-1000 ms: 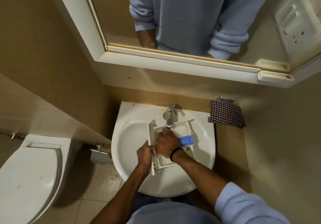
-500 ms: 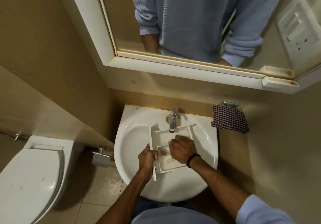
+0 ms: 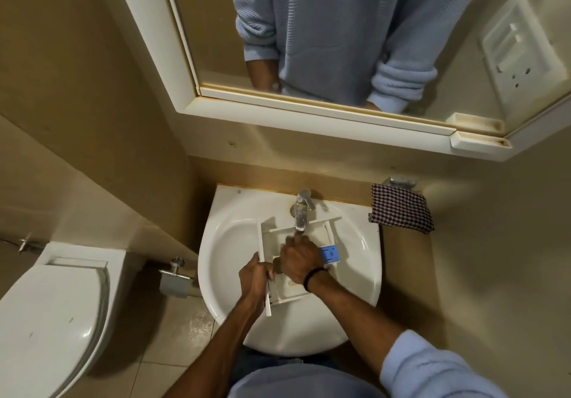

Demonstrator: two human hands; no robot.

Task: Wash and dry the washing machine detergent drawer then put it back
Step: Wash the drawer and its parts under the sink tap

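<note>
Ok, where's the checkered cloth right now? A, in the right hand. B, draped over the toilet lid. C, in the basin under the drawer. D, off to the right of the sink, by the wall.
D: the checkered cloth lies to the right of the sink, outside the basin, while the left hand and right hand are both at the detergent drawer.

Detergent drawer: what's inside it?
The right hand is inside the detergent drawer, next to a blue insert. Bare pale compartments show around it; what lies beneath the hand is covered.
</note>
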